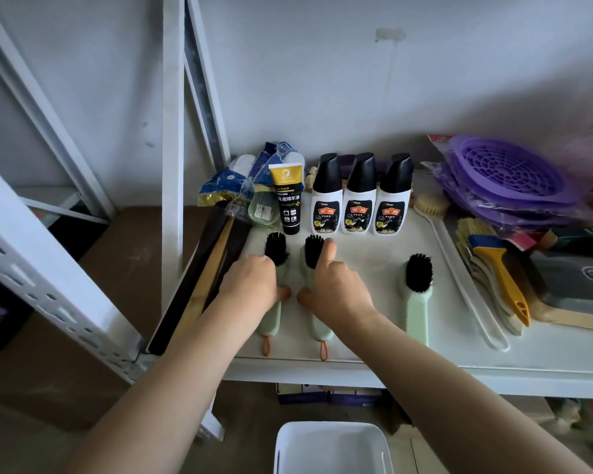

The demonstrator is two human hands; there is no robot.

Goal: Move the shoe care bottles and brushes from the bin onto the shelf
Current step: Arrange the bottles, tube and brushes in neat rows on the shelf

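In the middle of the frame, the left hand [250, 280] wraps around a mint-green plastic brush with black bristles [275, 254] lying on the smooth white shelf [374, 357]. The right hand [336, 285] holds a second matching brush [314, 248], thumb up. A third ribbed brush [416, 292] lies apart at right. Three white bottles with black caps [358, 200] stand behind. The white plastic bin [332, 446] sits at the bottom.

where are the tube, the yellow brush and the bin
tube [287, 203]: head view, on its black label body
yellow brush [500, 268]: head view, on its yellow handle
bin [332, 448]: head view, on its white inner wall near the rim
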